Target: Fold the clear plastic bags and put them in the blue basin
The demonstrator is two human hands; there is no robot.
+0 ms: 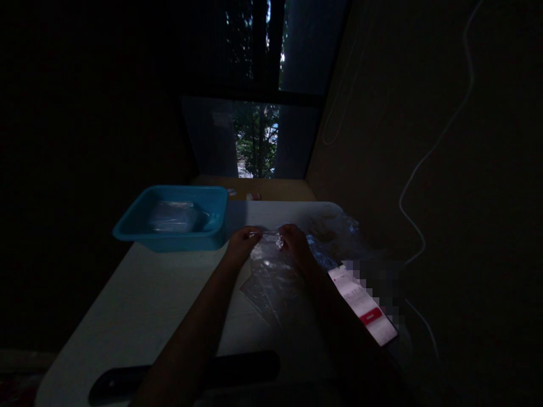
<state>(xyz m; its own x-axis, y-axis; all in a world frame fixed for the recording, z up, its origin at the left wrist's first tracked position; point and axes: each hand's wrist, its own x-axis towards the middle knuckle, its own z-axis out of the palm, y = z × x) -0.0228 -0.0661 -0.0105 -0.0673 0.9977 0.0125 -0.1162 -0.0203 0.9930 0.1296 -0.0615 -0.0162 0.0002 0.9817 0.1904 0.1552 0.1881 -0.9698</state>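
A clear plastic bag (268,251) is stretched between my two hands over the white table. My left hand (244,244) pinches its upper left edge, and my right hand (294,242) grips the upper right edge, where the plastic is bunched. Beneath the bag, flat transparent plastic pieces (257,297) lie on the table; the dim light hides their exact kind. Crumpled clear plastic (335,232) lies just beyond my right hand. To the left of my left hand stands a blue basin (203,242) with a stack of clear plastic packets (173,216) in it.
A phone (360,305) with a lit screen lies by my right forearm. Along the near edge of the white table (169,299) is a dark, long handle-like opening or object (246,366). A white cable (424,158) hangs on the right wall. The window (254,135) is ahead.
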